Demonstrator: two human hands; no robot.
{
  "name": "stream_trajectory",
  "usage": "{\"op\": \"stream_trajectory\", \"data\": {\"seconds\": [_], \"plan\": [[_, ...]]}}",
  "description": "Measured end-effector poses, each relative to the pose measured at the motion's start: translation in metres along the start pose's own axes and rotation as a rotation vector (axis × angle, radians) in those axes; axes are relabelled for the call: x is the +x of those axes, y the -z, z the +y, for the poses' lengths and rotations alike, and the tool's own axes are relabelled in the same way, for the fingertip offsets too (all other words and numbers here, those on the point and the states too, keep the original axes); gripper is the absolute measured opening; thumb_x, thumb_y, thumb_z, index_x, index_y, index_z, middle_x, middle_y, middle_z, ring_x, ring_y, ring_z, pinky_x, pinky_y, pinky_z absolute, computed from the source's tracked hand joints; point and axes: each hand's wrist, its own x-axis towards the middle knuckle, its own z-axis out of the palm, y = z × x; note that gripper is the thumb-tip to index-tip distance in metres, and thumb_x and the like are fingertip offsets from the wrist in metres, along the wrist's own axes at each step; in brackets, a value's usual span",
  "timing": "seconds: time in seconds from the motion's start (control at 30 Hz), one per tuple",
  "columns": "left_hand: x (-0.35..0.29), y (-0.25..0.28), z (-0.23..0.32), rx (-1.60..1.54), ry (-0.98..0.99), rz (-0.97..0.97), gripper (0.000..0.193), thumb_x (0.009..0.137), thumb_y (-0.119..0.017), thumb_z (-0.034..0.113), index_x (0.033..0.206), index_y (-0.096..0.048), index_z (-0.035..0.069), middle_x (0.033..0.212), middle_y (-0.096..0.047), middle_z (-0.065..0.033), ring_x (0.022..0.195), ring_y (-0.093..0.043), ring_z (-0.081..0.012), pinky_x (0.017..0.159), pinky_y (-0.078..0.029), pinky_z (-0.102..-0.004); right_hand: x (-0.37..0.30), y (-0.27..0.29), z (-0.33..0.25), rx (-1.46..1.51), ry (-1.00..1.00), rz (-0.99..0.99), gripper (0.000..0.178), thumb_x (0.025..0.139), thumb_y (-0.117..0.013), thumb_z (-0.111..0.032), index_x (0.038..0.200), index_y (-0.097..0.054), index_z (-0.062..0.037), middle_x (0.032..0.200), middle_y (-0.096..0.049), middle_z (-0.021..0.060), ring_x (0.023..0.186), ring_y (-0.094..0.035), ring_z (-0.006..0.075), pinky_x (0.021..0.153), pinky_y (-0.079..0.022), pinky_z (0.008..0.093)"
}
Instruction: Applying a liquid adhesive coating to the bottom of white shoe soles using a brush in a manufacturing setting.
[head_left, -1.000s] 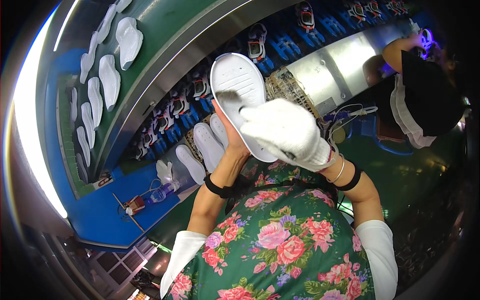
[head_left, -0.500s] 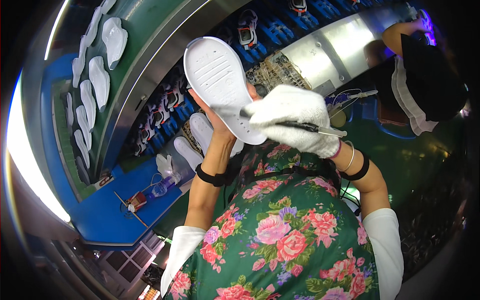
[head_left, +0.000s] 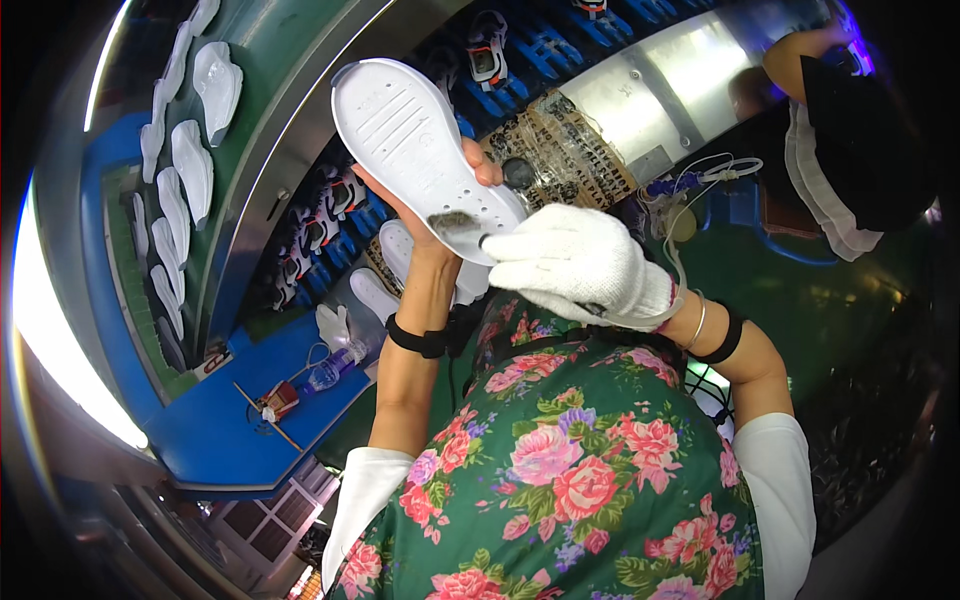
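My bare left hand (head_left: 425, 215) grips a white shoe sole (head_left: 400, 130) from behind, with fingers showing along its right edge. The sole is tilted, and one face with grooves and small holes is toward me. My right hand (head_left: 575, 262), in a white knitted glove, is closed round a slim black-handled brush (head_left: 485, 241). Most of the handle is hidden by the glove. Its dark, blurred bristles lie over the narrower lower end of the sole.
White soles (head_left: 192, 170) lie in rows on a green belt (head_left: 260, 90) at left. Shoe uppers (head_left: 488, 60) sit on blue racks behind. A blue table (head_left: 215, 430) holds a bottle (head_left: 325, 375). A taped cardboard piece (head_left: 570, 150) covers the metal edge. Another person's arm (head_left: 790, 65) is at far right.
The sole has shifted left and slightly up in my left hand. My gloved hand has turned, hiding the brush handle, and the bristles have moved over the sole's lower end.
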Motion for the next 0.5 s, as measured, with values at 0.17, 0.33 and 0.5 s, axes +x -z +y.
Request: {"op": "stream_trajectory", "data": {"seconds": [0.17, 0.33, 0.5], "plan": [[0.000, 0.008, 0.006, -0.076, 0.032, -0.032, 0.099, 0.075, -0.033, 0.096, 0.125, -0.051, 0.013, 0.085, -0.050, -0.0112, 0.068, -0.046, -0.0215, 0.066, -0.039, -0.0354, 0.005, 0.011, 0.005, 0.370, -0.276, 0.001, 0.018, 0.076, -0.077, -0.002, 0.093, -0.076, -0.0054, 0.096, -0.075, 0.0112, 0.082, -0.070, 0.0263, 0.072, -0.056, 0.0344], [0.006, 0.003, 0.009, 0.068, 0.099, 0.023, 0.107, 0.071, -0.032, 0.098, 0.128, -0.050, 0.010, 0.085, -0.052, -0.0121, 0.067, -0.046, -0.0216, 0.066, -0.038, -0.0357, -0.007, 0.002, 0.002, -0.020, 0.010, -0.029, 0.027, 0.074, -0.077, -0.002, 0.101, -0.073, -0.0066, 0.106, -0.073, 0.0120, 0.084, -0.069, 0.0274, 0.073, -0.056, 0.0357], [0.004, 0.008, 0.018, 0.141, 0.202, -0.051, 0.112, 0.069, -0.033, 0.100, 0.131, -0.049, 0.008, 0.086, -0.055, -0.0149, 0.061, -0.046, -0.0222, 0.063, -0.038, -0.0353, -0.003, 0.004, -0.002, 0.459, -0.265, -0.073, 0.016, 0.077, -0.077, -0.008, 0.092, -0.075, -0.0106, 0.096, -0.074, 0.0066, 0.082, -0.069, 0.0251, 0.072, -0.056, 0.0352]]}}
